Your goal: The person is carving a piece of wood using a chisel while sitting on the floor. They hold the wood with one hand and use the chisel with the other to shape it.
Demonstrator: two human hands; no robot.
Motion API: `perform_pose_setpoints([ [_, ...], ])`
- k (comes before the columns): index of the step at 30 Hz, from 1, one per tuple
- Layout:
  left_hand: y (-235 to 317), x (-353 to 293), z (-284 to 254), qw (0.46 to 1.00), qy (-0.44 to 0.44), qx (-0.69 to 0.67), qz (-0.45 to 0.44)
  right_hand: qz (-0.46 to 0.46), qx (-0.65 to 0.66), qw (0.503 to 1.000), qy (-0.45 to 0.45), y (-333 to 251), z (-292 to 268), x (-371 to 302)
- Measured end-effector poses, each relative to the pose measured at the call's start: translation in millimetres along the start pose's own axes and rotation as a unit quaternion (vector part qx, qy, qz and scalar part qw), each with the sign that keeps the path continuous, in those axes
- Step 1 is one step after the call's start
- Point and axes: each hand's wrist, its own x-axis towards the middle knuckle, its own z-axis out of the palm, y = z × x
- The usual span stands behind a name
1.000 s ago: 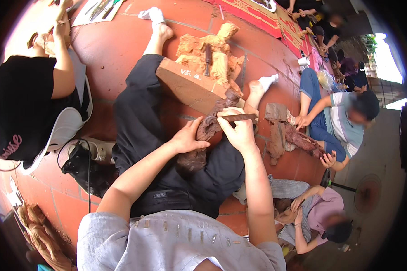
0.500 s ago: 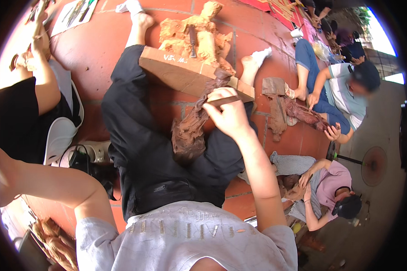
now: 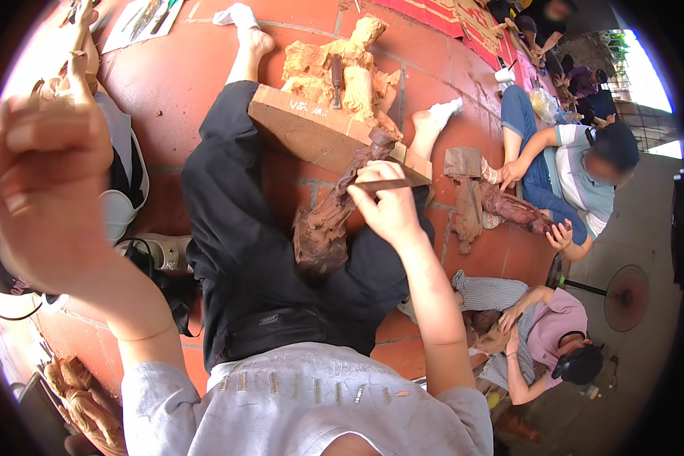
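Right hand (image 3: 387, 199): fingers closed on a flat dark strip (image 3: 391, 185), which points to the person's right; the hand lies over the narrow upper part of the carved figure, and whether it also clasps the wood cannot be told.
Left hand (image 3: 49, 182): raised at far left, well apart from the figure, fingers seemingly bent; blur prevents telling whether it is closed on anything.
Carved figure (image 3: 321, 237): dark brown, slanting between the thighs of the black trousers (image 3: 228, 197), its broad end near the lap, its narrow end at the edge of the wooden board.
Wooden board (image 3: 304, 131): between the lower legs, bearing a yellowish carving (image 3: 359, 87) with a dark-handled tool (image 3: 337, 77) lying against it.
Floor (image 3: 171, 99): reddish tiles.
Right side: a seated co-worker holds a reddish-brown carving (image 3: 515, 208) beside a brown wooden block (image 3: 466, 199); a second co-worker sits nearer, by a fan (image 3: 627, 298).
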Motion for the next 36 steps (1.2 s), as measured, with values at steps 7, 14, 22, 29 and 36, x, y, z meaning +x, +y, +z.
perform_pose_setpoints([
  [7,-48.1,9.0,133.6,0.913,-0.337,0.223,-0.047,0.045,0.048,0.998,0.005,6.0,0.0,2.0],
  [14,-28.0,22.4,156.7,0.86,-0.431,0.268,0.041,0.043,0.034,0.998,-0.008,3.3,-4.9,3.2],
  [22,-48.3,35.8,168.0,0.839,-0.47,0.26,0.089,0.067,0.015,0.997,-0.023,22.8,-5.9,-9.4],
  [29,-26.2,30.4,170.3,0.83,-0.462,0.303,0.081,0.026,-0.025,0.999,-0.021,7.8,6.1,-4.3],
  [36,-27.6,21.7,174.9,0.834,-0.45,0.312,0.074,0.031,-0.017,0.999,-0.005,4.7,2.0,-6.9],
])
